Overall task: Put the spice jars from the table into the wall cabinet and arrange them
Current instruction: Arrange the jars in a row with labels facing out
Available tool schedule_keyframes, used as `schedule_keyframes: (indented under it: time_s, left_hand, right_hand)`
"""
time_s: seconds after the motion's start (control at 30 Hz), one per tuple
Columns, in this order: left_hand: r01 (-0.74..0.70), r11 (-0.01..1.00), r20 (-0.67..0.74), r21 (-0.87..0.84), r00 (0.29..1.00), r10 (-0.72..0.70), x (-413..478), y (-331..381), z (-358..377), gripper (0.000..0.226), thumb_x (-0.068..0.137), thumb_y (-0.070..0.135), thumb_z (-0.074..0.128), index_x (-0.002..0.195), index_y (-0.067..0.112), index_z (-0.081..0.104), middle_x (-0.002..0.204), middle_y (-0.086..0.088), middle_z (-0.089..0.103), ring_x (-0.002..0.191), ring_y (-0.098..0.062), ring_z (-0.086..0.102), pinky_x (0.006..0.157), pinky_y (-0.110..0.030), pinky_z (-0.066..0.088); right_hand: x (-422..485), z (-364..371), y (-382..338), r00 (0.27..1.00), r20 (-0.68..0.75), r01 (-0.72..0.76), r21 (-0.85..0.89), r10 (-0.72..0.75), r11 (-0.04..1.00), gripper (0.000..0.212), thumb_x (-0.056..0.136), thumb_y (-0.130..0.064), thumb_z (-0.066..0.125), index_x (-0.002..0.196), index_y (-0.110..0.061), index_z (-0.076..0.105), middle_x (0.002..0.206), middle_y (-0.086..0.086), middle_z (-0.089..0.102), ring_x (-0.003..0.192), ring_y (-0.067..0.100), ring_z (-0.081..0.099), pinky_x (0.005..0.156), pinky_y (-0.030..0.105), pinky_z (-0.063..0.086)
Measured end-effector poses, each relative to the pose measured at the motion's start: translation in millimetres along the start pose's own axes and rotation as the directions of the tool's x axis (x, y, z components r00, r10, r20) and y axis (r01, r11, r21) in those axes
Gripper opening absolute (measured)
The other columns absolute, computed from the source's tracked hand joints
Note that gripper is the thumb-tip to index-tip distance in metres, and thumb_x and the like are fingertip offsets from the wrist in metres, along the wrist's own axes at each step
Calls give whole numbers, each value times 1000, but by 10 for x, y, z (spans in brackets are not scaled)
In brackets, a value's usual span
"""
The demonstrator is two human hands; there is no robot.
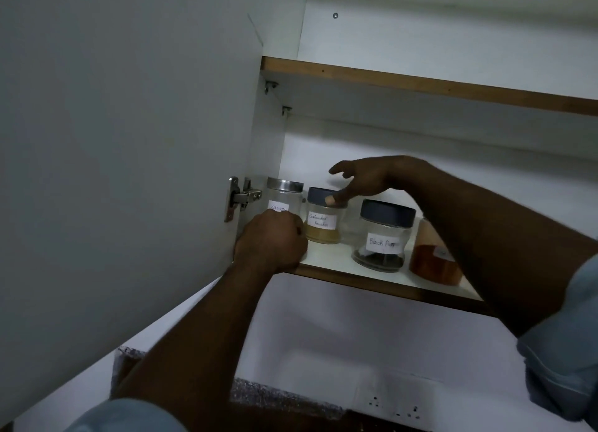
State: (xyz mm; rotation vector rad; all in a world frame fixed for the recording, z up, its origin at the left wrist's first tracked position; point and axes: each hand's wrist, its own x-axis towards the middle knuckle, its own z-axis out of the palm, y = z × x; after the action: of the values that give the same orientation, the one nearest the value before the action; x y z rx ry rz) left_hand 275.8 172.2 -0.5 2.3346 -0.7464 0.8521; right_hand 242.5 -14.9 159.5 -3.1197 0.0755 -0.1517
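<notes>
Several spice jars stand on the lower cabinet shelf (pixel 336 265). At the far left is a steel-lidded jar labelled Cloves (pixel 284 193); my left hand (pixel 271 242) grips its lower part. Beside it stands a dark-lidded jar of yellow coriander powder (pixel 322 219); my right hand (pixel 362 180) hovers over its lid, thumb touching the lid's edge, fingers spread. Further right stand a black pepper jar (pixel 383 235) and a jar of red powder (pixel 432 263), partly hidden by my right forearm.
The white cabinet door (pixel 129 140) hangs open at the left on a metal hinge (pixel 241 198). An upper shelf (pixel 420 85) spans the cabinet above. Below, a wall socket plate (pixel 393 404) and a dark counter edge show.
</notes>
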Motion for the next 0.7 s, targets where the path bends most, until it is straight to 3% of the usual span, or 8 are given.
schedule_keyframes:
  time_s: [0.17, 0.3, 0.37, 0.43, 0.5, 0.6, 0.7]
  left_hand:
    - [-70, 997, 57, -25, 996, 71, -10, 34, -43, 24, 93, 22, 59, 108, 28, 76, 105, 3, 75, 93, -19, 66, 82, -29, 54]
    - [-50, 999, 241, -15, 969, 52, 53, 220, -93, 16, 89, 31, 65, 99, 31, 77, 105, 5, 74, 97, -18, 66, 85, -36, 55]
    - [-37, 999, 297, 5, 954, 34, 84, 454, -33, 18, 84, 39, 65, 96, 31, 76, 99, 5, 72, 94, -18, 64, 76, -35, 53]
    - [-20, 1000, 280, -10, 960, 22, 99, 634, 78, 20, 79, 44, 66, 85, 27, 73, 85, 5, 70, 86, -17, 64, 69, -30, 50]
    - [12, 1000, 242, -5, 970, -11, 123, 685, 159, 24, 75, 49, 66, 79, 26, 68, 82, 2, 67, 81, -19, 63, 71, -32, 52]
    - [18, 999, 222, 28, 975, -24, 132, 632, 190, 33, 75, 54, 65, 93, 27, 70, 88, -1, 65, 82, -21, 59, 72, -32, 49]
    - [4, 999, 198, 47, 980, -14, 129, 627, 220, 35, 76, 55, 64, 96, 27, 70, 87, -1, 62, 79, -21, 55, 72, -31, 46]
  right_hand:
    - [-682, -222, 126, 990, 142, 8, -77, 3, 997, 95, 64, -69, 73, 148, -36, 43, 148, -3, 52, 131, 21, 52, 105, 38, 43]
    - [-906, -129, 289, 991, 132, 4, -157, 17, 988, 85, 77, -44, 83, 150, -37, 40, 150, -7, 48, 128, 20, 52, 96, 36, 49]
    - [-863, -35, 346, 997, 73, 0, -180, 13, 984, 81, 81, -37, 83, 149, -38, 39, 147, -8, 51, 124, 20, 54, 98, 41, 53]
    - [-769, 25, 392, 999, 34, -12, -183, 18, 983, 83, 80, -34, 84, 149, -37, 38, 147, -7, 52, 125, 23, 54, 101, 46, 51]
    - [-651, 72, 436, 1000, 12, -25, -230, 28, 973, 89, 79, -33, 85, 151, -33, 33, 150, -5, 50, 129, 26, 51, 105, 46, 47]
    - [-482, 131, 471, 999, -10, -51, -283, 51, 958, 96, 79, -35, 84, 156, -28, 28, 152, -1, 48, 132, 28, 48, 107, 46, 44]
    - [-320, 155, 503, 999, -7, -43, -325, 44, 945, 83, 81, -35, 83, 151, -23, 41, 144, 3, 53, 126, 27, 52, 103, 41, 45]
